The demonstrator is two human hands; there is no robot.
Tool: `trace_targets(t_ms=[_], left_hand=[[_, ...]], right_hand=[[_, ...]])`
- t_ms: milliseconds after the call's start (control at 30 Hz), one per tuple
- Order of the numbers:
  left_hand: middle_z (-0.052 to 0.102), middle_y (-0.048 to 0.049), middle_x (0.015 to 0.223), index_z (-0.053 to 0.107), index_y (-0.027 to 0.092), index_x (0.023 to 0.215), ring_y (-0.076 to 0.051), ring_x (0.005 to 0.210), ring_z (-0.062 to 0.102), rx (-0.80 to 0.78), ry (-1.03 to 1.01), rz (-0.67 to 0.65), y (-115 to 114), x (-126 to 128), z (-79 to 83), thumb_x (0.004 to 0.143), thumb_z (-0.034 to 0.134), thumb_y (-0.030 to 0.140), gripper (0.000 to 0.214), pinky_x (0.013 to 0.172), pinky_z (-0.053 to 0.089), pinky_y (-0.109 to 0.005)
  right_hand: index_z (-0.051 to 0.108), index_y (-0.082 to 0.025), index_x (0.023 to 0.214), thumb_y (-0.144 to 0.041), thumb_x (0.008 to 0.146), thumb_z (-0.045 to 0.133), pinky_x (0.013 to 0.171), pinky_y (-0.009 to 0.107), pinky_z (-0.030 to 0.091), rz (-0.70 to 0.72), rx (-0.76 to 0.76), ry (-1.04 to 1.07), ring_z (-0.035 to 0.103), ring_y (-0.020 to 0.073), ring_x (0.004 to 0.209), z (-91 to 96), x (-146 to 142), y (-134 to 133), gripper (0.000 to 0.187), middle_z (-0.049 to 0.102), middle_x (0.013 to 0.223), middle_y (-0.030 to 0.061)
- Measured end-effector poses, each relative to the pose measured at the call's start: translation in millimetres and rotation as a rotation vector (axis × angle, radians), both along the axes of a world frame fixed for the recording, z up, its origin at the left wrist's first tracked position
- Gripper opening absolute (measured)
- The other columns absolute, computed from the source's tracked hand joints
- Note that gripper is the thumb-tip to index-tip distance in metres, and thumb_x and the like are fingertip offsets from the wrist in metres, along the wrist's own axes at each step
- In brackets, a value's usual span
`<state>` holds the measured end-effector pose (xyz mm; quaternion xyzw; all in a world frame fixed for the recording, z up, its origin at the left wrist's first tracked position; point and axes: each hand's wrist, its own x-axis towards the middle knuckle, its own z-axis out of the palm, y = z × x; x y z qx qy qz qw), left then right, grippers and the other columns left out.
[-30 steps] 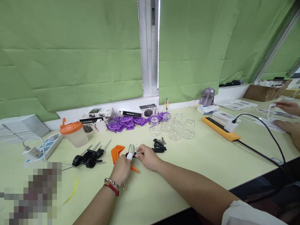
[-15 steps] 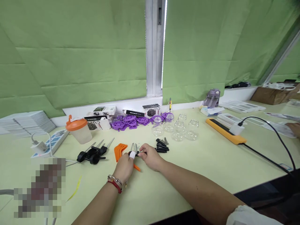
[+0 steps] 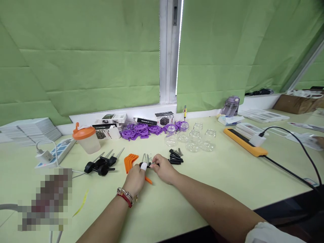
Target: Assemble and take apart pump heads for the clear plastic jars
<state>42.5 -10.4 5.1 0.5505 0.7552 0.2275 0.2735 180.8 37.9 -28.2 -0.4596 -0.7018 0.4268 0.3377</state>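
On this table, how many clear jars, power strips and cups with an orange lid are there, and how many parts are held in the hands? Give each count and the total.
clear jars: 5
power strips: 2, one orange, one white
cup with orange lid: 1
black part held between left hand and right hand: 1
Total: 9

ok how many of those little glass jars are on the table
5, in one cluster: leftmost jar, second jar, back jar, front jar, rightmost jar. Clear glass overlaps, so another may be hidden.
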Motion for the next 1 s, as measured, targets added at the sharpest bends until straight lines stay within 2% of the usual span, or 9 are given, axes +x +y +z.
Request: trace_targets(t_ms=[100,267,433,567,767,1000], left_hand=[[0.055,-0.0053,0.062,0.053,0.013,0.088,-0.021,0.053,0.053,0.0,0.006,-0.001,-0.4,-0.1,-0.4,0.088,0.027,0.047,0.043,0.054,0.038,-0.034],[0.056,-0.0064,0.063,0.054,0.012,0.09,-0.021,0.053,0.053,0.0,-0.007,0.009,-0.1,-0.3,-1.4,0.088,0.028,0.045,0.042,0.055,0.039,-0.035],[0.056,-0.0069,0.065,0.054,0.012,0.09,-0.022,0.053,0.053,0.001,-0.019,0.023,-0.2,-0.1,-1.4,0.088,0.028,0.049,0.045,0.054,0.039,-0.035],[0.056,-0.0063,0.066,0.054,0.013,0.089,-0.022,0.055,0.054,-0.001,-0.023,0.017,-0.8,0.3,-0.3,0.088,0.027,0.049,0.045,0.055,0.04,-0.035],[0.055,-0.0056,0.065,0.053,0.013,0.089,-0.02,0.053,0.052,-0.011,-0.029,0.013,-0.1,-0.5,-0.6,0.088,0.029,0.046,0.041,0.052,0.038,-0.033],[0.054,-0.0054,0.064,0.053,0.013,0.089,-0.021,0.053,0.053,-0.019,-0.026,0.026,-0.4,0.8,0.9,0.089,0.027,0.048,0.044,0.053,0.038,-0.033]], right_hand=[[0.05,-0.021,0.096,-0.023,0.078,0.056,0.059,0.024,0.036,0.006,-0.004,0.019,0.048,0.0116,0.06,-0.8,0.4,0.3,0.019,0.056,0.07,-0.0032],[0.052,-0.021,0.09,-0.024,0.079,0.055,0.054,0.023,0.035,0.004,-0.013,0.021,0.047,0.0112,0.059,-4.8,0.1,1.8,0.012,0.057,0.073,-0.0017],[0.051,-0.021,0.098,-0.023,0.078,0.056,0.055,0.023,0.035,0.013,-0.007,0.036,0.048,0.0109,0.057,-5.4,0.0,2.3,0.02,0.057,0.071,-0.0033],[0.054,-0.02,0.09,-0.024,0.078,0.057,0.058,0.024,0.036,-0.012,-0.005,0.015,0.049,0.0115,0.062,-6.5,-0.5,3.5,0.013,0.059,0.075,-0.001],[0.052,-0.021,0.095,-0.023,0.078,0.056,0.056,0.023,0.036,0.021,-0.013,0.046,0.047,0.011,0.058,-7.1,-0.7,4.1,0.018,0.056,0.07,-0.0034],[0.053,-0.021,0.09,-0.023,0.079,0.055,0.055,0.022,0.035,0.014,0.001,0.043,0.047,0.011,0.06,-8.9,-0.9,4.1,0.011,0.057,0.073,-0.0021]])
